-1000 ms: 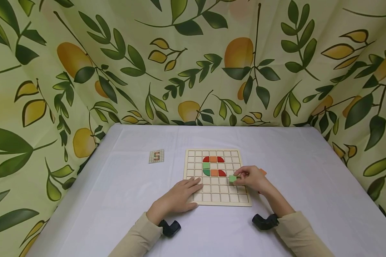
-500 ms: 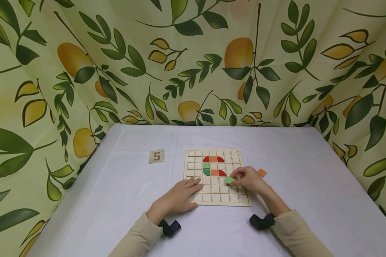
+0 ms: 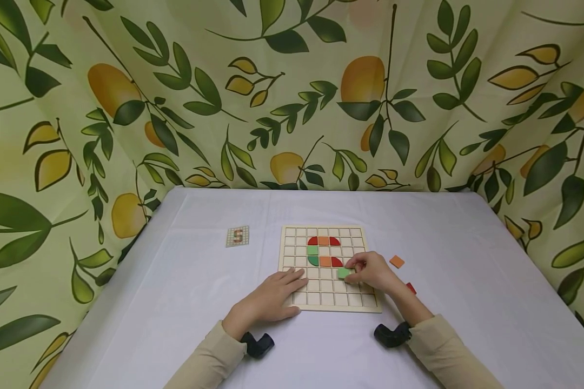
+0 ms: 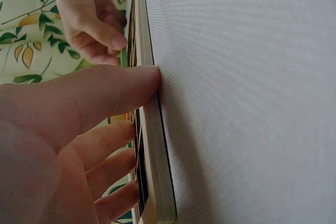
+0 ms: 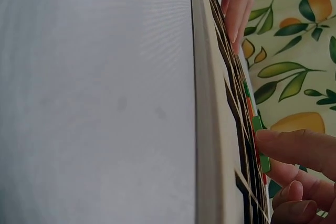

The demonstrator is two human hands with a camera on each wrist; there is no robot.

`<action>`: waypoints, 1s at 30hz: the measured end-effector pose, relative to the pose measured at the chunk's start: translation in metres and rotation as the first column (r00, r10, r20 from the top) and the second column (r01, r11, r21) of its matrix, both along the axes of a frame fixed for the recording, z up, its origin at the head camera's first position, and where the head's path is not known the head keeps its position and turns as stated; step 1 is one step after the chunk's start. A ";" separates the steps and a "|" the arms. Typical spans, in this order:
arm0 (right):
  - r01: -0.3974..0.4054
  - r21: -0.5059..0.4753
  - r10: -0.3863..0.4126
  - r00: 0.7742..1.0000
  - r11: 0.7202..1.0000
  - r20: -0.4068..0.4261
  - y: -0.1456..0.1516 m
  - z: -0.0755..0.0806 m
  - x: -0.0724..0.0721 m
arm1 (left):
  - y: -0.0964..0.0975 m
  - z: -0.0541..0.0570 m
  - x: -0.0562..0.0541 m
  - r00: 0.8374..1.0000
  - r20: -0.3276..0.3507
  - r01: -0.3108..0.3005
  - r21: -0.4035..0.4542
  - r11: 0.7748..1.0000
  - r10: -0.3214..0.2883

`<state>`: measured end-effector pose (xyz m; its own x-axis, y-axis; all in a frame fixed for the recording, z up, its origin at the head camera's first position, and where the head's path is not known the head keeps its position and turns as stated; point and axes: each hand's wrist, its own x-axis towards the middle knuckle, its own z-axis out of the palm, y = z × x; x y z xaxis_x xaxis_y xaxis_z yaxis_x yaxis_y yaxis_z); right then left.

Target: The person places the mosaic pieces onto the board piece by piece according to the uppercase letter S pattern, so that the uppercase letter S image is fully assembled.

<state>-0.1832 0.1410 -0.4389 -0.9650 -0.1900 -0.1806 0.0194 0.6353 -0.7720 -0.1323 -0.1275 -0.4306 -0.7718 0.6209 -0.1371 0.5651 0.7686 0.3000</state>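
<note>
A light wooden grid board lies on the table, with red, orange and green tiles set in its upper middle cells. My right hand pinches a green square tile between thumb and fingers, close over the board, just below the lower red rounded tile. In the right wrist view, the green tile shows either side of the thumb. My left hand rests on the board's near left corner, its fingers stretched over the cells. In the left wrist view, the left thumb presses on the board's edge.
A small card with a coloured S-shaped grid pattern lies left of the board. To the right are a loose orange tile and a red tile, partly behind the right forearm. A leaf-patterned curtain surrounds the white table.
My right hand has moved left over the board with the green tile, toward the lower red tile. The loose orange and red tiles have come into fuller view. The left hand stays put.
</note>
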 end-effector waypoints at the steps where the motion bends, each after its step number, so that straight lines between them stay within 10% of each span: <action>1: 0.006 0.003 -0.006 1.000 1.000 0.001 -0.001 0.000 0.000 | 0.000 0.000 0.000 1.000 0.000 0.000 0.000 1.000 0.000; 30: 0.001 0.043 0.000 0.999 0.999 -0.035 -0.012 0.003 -0.001 | 0.000 -0.002 -0.001 1.000 0.000 -0.003 0.000 1.000 0.003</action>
<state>-0.1838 0.1293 -0.4359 -0.9709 -0.1823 -0.1550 -0.0066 0.6680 -0.7442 -0.1335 -0.1273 -0.4330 -0.7734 0.6189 -0.1369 0.5632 0.7701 0.2996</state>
